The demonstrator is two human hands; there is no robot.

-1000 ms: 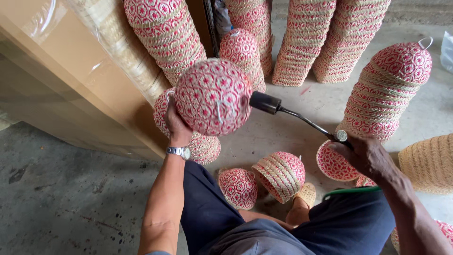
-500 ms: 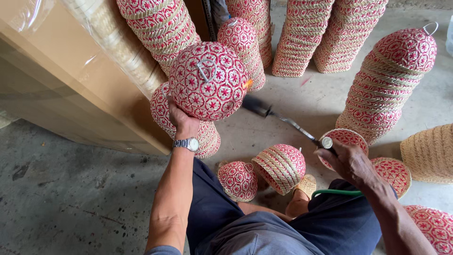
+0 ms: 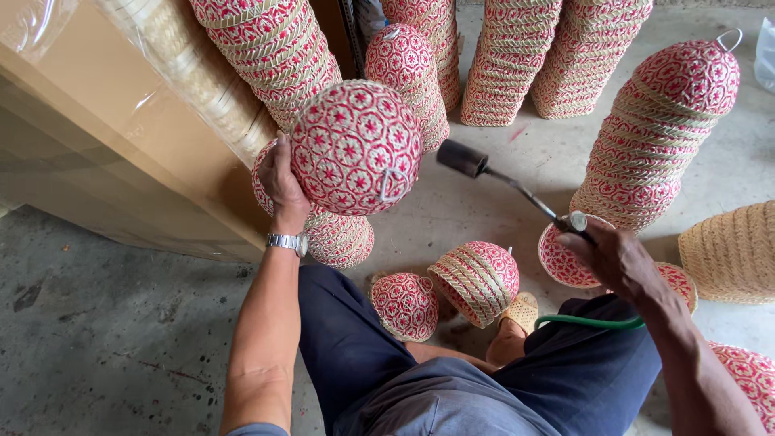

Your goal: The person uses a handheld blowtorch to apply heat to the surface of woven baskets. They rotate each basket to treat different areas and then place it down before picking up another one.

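Observation:
My left hand (image 3: 280, 179) holds up a round woven basket (image 3: 355, 145), red and cream with a star pattern and a small metal ring on its side. My right hand (image 3: 615, 257) grips the handle of a gas torch (image 3: 500, 178); its dark nozzle points at the basket's right side, a short gap away. A green hose (image 3: 589, 323) runs from the torch across my lap. I sit on the floor in dark trousers, a watch on my left wrist.
Tall stacks of the same red woven baskets (image 3: 662, 137) stand around, with several loose ones (image 3: 480, 278) on the concrete floor by my legs. A plain straw basket (image 3: 731, 254) lies at right. A plastic-wrapped cardboard box (image 3: 97, 137) fills the left.
My left hand has turned the basket so its metal ring now faces lower right. The torch nozzle has swung back up toward the basket's right side.

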